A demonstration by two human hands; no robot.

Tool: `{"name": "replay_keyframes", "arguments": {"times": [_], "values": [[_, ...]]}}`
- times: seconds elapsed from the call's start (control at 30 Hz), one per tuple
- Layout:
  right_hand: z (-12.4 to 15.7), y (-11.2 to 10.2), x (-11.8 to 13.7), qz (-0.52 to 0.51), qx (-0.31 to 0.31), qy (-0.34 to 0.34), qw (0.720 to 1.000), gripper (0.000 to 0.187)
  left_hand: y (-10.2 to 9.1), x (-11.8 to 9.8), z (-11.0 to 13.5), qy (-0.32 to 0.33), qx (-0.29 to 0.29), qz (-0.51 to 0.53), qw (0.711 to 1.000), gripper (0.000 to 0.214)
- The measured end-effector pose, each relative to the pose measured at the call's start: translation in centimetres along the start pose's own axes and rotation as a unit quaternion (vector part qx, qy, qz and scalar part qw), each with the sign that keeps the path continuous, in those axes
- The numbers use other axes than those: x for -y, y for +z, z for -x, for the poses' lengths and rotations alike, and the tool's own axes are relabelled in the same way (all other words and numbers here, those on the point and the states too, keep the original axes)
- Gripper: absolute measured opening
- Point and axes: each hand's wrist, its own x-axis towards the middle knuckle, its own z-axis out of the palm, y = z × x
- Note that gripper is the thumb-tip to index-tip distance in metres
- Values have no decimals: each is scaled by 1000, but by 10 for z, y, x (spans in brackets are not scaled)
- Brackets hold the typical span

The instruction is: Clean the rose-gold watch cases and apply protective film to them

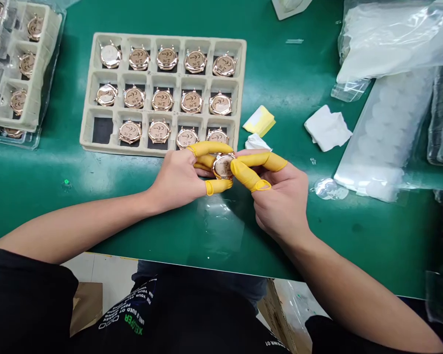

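A rose-gold watch case (222, 167) is held back side up just in front of the tray. My left hand (182, 176) grips it by the rim between thumb and fingers, which wear yellow finger cots. My right hand (276, 189), also in yellow finger cots, pinches at the right edge of the case; whether something thin is between its fingertips I cannot tell. Behind my hands lies a beige compartment tray (86, 113) with watch cases in rows, their engraved backs facing up. Its front left compartment (102, 130) shows only a dark bottom.
More trays of watch cases (40, 93) are stacked at the left. To the right lie a yellow-and-white folded cloth (259, 120), a white cloth (328, 128), a round clear film (330, 189), a sheet of round white pieces (384, 132) and plastic bags (395, 39). The green table's front edge is near me.
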Motion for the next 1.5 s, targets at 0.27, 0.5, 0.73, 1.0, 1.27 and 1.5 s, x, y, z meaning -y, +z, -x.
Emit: {"name": "replay_keyframes", "arguments": {"times": [0.27,0.5,0.73,1.0,1.27,1.5], "values": [[6,2,0,8,-12,5,1000,20,0,1,1,-7,7,2,1000,55],[-59,-32,-19,127,-211,-139,959,35,0,4,0,4,-2,-23,1000,53],[-96,-50,-34,387,-43,-9,921,59,0,3,0,-4,6,-8,1000,54],[-68,-66,6,92,-88,-28,992,45,0,5,-1,-3,4,-2,1000,54],[-22,-32,32,169,33,-100,980,29,1,3,0,-1,-2,-6,1000,53],[-29,-42,31,7,-28,-66,997,28,1,5,0,-11,-3,1,1000,54]]}}
